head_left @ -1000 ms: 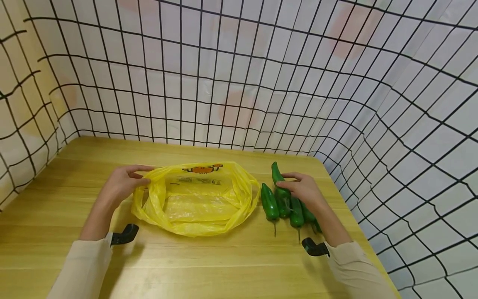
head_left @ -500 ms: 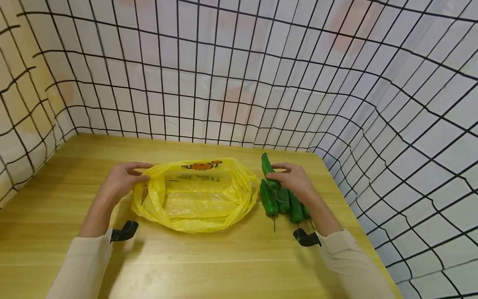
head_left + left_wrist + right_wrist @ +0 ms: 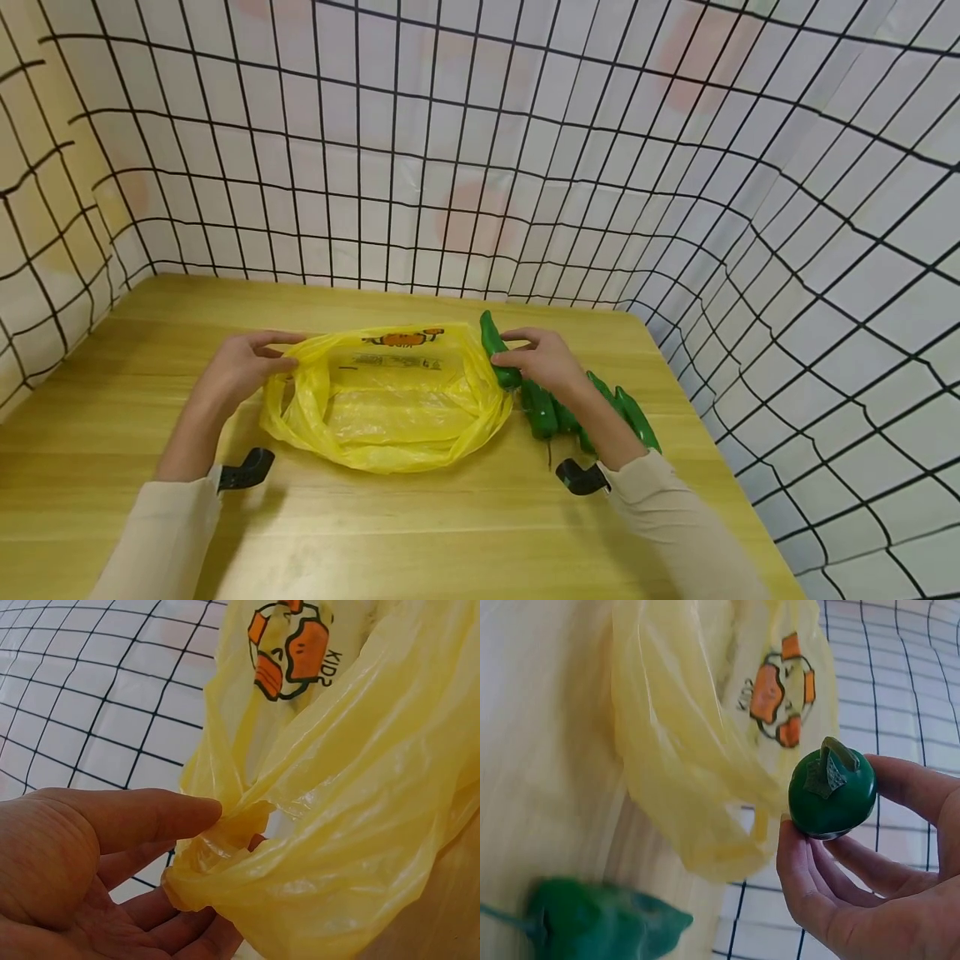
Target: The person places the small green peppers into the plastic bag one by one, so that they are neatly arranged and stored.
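A yellow plastic bag [image 3: 390, 400] lies open on the wooden table [image 3: 420, 525]. My left hand [image 3: 243, 367] pinches the bag's left rim [image 3: 225, 847] between thumb and fingers. My right hand [image 3: 543, 362] grips one green pepper [image 3: 497, 350] and holds it above the bag's right rim; the right wrist view shows the pepper [image 3: 831, 795] stem end on, beside the bag [image 3: 697, 742]. Several more green peppers [image 3: 630, 412] lie on the table under and right of my right forearm, one pepper [image 3: 600, 926] blurred in the right wrist view.
Wire grid panels [image 3: 480, 167] backed with white sheeting wall the table at the back, left and right. The table's right edge [image 3: 720, 467] runs close to the pepper pile. Black wrist mounts [image 3: 243, 471] sit on both forearms.
My right hand lifted one pepper from the pile and carried it left to the bag's right rim. The left hand kept its hold on the bag's rim.
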Available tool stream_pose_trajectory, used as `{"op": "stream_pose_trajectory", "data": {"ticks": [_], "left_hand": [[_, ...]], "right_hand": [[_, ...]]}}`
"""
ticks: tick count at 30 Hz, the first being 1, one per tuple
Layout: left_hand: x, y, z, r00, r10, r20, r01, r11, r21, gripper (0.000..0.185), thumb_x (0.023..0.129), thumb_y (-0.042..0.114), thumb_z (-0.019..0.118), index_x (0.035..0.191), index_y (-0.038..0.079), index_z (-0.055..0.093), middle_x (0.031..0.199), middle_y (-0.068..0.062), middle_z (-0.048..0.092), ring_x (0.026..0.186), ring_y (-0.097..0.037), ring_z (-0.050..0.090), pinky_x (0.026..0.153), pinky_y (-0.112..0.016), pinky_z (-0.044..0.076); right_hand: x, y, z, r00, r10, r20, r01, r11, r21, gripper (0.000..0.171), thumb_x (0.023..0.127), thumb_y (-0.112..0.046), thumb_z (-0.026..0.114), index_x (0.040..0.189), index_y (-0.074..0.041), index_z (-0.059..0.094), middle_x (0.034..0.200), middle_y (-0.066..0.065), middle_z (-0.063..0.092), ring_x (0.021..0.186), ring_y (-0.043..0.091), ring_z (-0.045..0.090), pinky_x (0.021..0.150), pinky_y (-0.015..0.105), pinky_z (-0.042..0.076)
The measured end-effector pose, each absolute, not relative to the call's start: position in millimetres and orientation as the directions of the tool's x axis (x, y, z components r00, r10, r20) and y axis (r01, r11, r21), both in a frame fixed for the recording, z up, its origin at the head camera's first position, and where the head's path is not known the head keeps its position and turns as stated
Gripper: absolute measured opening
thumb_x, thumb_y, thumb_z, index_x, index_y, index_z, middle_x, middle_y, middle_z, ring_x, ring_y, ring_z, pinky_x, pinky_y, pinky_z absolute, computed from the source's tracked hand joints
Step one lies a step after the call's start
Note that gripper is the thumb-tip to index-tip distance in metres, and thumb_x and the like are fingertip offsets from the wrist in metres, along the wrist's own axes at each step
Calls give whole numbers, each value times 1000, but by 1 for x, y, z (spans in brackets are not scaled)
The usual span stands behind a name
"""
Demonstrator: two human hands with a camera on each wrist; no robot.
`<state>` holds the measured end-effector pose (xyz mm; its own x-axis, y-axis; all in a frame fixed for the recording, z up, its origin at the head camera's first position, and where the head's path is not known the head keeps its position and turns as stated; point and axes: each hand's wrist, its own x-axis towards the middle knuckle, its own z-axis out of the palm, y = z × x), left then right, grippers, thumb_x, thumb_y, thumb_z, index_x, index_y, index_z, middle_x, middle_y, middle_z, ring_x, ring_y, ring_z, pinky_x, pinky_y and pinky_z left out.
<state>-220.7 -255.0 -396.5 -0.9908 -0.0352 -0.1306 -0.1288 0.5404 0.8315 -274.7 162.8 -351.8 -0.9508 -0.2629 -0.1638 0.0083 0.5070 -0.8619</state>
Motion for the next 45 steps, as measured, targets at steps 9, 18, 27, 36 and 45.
{"op": "stream_pose_trajectory", "data": {"ticks": [9, 18, 27, 36, 45], "left_hand": [[-220, -254, -397, -990, -34, -134, -132, 521, 843, 49, 102, 23, 62, 149, 11, 53, 147, -34, 47, 132, -49, 46, 94, -53, 46], [-220, -256, -396, -992, -30, -121, -118, 534, 837, 50, 102, 25, 62, 149, 11, 53, 147, -35, 46, 130, -49, 46, 89, -48, 46], [-218, -256, -395, -992, -25, -123, -118, 522, 845, 50, 101, 23, 62, 149, 10, 53, 148, -35, 45, 132, -52, 44, 95, -56, 46], [-219, -257, -396, -992, -28, -123, -119, 533, 837, 50, 101, 23, 62, 149, 10, 53, 147, -35, 46, 129, -50, 47, 89, -48, 47], [-219, -255, -397, -993, -20, -115, -108, 533, 839, 50, 101, 22, 62, 149, 9, 53, 147, -36, 46, 129, -52, 47, 94, -56, 48]], "right_hand": [[-271, 132, -354, -944, -287, -165, -24, 556, -831, 57, 89, -25, 79, 143, -16, 60, 123, 14, 72, 105, 24, 69, 85, 44, 57], [-267, 105, -348, -933, -327, -149, -62, 556, -829, 58, 87, -26, 81, 141, -17, 61, 118, 11, 73, 99, 20, 71, 87, 43, 58], [-262, 86, -352, -932, -346, -111, -102, 542, -834, 55, 85, -24, 84, 137, -20, 65, 119, 13, 71, 103, 23, 70, 84, 41, 59], [-256, 74, -365, -919, -379, -106, -135, 556, -820, 53, 84, -26, 84, 134, -24, 67, 122, 8, 71, 115, 25, 66, 87, 41, 58], [-252, 52, -383, -908, -412, -80, -175, 544, -821, 51, 82, -18, 85, 130, -15, 70, 114, 12, 72, 104, 24, 68, 72, 31, 60]]}}
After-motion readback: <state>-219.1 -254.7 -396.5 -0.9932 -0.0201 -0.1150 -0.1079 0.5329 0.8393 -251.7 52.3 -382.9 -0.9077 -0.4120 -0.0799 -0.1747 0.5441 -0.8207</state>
